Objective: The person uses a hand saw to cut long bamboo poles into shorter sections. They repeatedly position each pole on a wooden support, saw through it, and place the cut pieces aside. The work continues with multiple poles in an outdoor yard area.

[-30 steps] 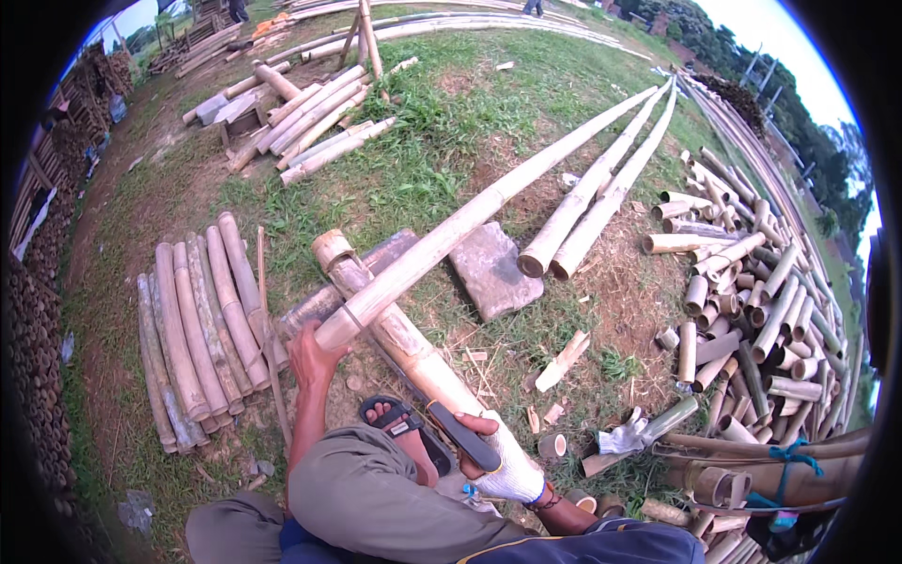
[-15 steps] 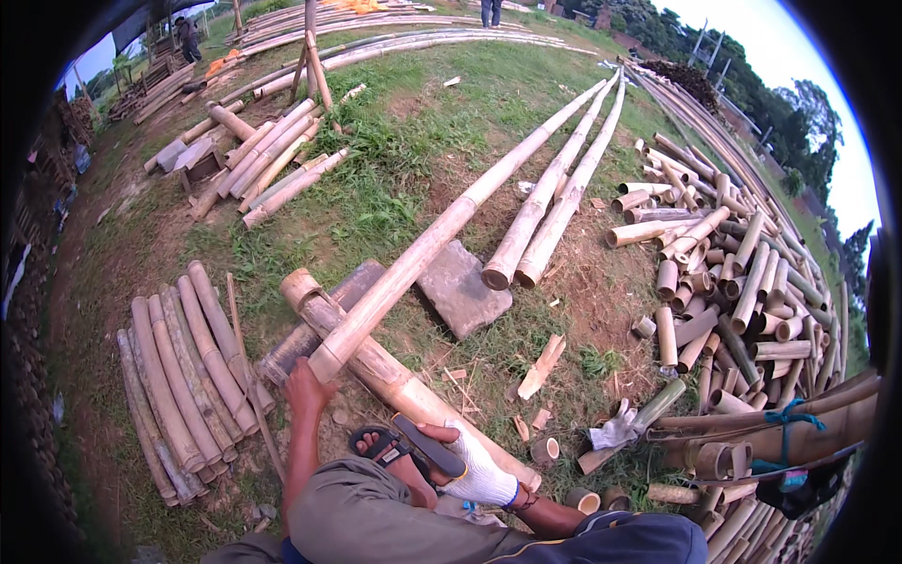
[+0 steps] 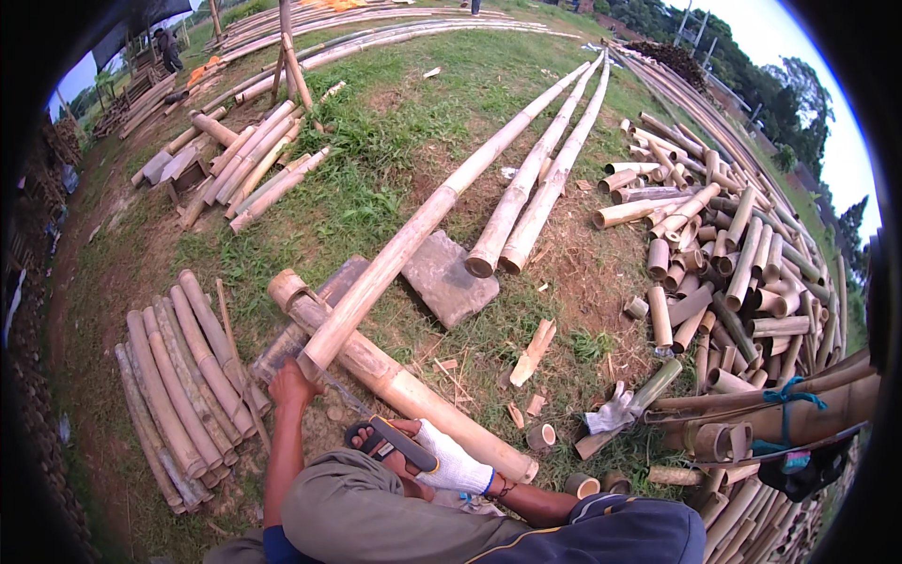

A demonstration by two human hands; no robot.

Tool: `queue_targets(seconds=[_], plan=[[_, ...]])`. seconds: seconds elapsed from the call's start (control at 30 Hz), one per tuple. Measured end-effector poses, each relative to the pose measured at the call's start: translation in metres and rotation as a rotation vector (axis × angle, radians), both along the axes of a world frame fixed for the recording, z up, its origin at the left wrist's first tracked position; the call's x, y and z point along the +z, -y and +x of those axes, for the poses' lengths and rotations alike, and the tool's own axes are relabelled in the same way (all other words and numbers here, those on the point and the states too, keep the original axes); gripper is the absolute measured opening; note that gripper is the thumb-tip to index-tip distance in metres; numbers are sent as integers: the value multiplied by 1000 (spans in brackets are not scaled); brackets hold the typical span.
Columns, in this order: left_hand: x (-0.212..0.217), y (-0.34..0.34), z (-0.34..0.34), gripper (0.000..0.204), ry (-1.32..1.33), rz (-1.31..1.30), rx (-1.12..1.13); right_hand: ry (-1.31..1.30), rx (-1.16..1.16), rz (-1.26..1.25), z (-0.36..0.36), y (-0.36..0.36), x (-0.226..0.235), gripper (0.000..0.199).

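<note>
- The long bamboo pole (image 3: 404,249) runs from left of the frame's centre toward the upper right, lying across a thick bamboo log (image 3: 404,378) near its lower end.
- The left hand (image 3: 293,385), bare, is at that lower end, fingers bent around it; the tips seem hidden, so how tightly they close is hard to tell.
- The right hand (image 3: 456,461), in a white knit glove with bare fingers showing, is at lower centre, fingers curled closely around the dark handle of a handsaw (image 3: 406,444).
- The saw's thin blade points up and left, apart from the pole's cut end.
- A flat stone slab (image 3: 451,282) lies just right of the pole, at centre.
- Beyond it, two more poles (image 3: 515,202) stretch toward the top.
- A row of cut bamboo lengths (image 3: 174,376) lies at lower left.
- A heap of short bamboo pieces (image 3: 742,273) fills the right side.
- A white glove (image 3: 613,414) rests on a bamboo piece at lower right.
</note>
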State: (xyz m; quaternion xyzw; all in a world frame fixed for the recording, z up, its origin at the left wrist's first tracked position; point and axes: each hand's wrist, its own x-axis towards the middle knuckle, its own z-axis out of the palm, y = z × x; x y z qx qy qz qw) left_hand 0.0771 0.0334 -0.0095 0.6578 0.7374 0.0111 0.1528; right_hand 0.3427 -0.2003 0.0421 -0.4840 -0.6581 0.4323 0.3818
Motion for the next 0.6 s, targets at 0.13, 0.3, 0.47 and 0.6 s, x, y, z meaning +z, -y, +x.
queue_targets(seconds=[0.13, 0.3, 0.47, 0.6], plan=[[-9, 1, -8, 83, 5, 62, 18, 46, 30, 49, 0, -5, 3, 76], [-4, 4, -5, 80, 39, 59, 16, 41, 30, -33, -2, -1, 0, 77], [6, 7, 2, 81, 92, 32, 1, -15, 16, -3, 0, 4, -1, 73], [7, 6, -10, 84, 49, 21, 20, -47, 29, 69, -5, 0, -8, 76]])
